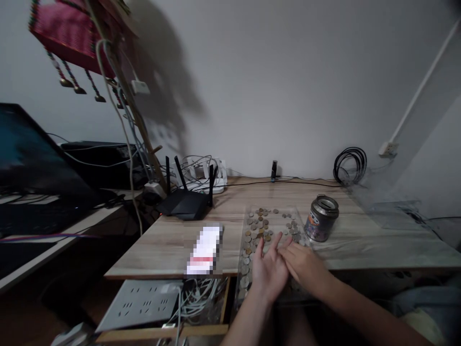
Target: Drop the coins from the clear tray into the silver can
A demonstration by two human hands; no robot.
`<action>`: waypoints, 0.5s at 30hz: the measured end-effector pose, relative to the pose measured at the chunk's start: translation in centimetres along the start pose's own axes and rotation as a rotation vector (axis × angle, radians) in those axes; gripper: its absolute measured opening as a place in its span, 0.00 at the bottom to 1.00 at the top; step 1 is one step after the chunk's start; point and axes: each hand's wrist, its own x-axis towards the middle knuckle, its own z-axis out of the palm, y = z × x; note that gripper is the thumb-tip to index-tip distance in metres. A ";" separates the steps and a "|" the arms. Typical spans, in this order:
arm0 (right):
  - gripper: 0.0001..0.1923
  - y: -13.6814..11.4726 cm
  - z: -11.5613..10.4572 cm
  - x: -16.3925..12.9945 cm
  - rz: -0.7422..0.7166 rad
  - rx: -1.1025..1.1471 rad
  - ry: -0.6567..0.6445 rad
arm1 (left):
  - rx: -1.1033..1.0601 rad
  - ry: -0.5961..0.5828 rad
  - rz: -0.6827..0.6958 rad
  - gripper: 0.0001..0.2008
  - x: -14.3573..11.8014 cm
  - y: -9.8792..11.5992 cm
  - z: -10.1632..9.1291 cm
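My left hand [269, 274] is palm up over the near part of a clear plastic tray, with its fingers spread upward. My right hand [304, 263] reaches across from the right and touches the left hand's fingers. Its own fingers are pressed together, and anything between them is hidden. Beneath both hands, the shallow clear tray [243, 226] holds many silver and brass-coloured coins [245, 282] scattered flat. A dark printed tin coin bank [321, 220] stands upright just right of the tray, with a slot in its lid.
A lit phone [205, 249], partly pixelated, lies left of the tray. Behind it are a black router [187, 204] and a white router [216, 187]. Below the table edge, an open drawer [201, 330] holds cables and a grey slotted panel. Coiled black cable [350, 166] rests at the back right.
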 end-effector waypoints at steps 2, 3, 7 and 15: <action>0.11 3.0 -2.0 0.4 0.004 0.051 0.080 | 0.068 -0.027 0.002 0.24 -0.2 -0.4 0.1; 0.11 5.0 -3.3 0.7 0.045 0.066 0.143 | 0.132 -0.031 0.009 0.23 -0.4 -0.6 0.1; 0.12 12.7 -8.3 1.7 0.479 -0.124 0.314 | 0.717 0.027 0.194 0.16 -1.4 -0.7 -0.2; 0.15 16.0 -9.0 2.3 0.548 -0.251 0.211 | 2.024 0.061 0.299 0.20 -4.0 -0.6 -0.9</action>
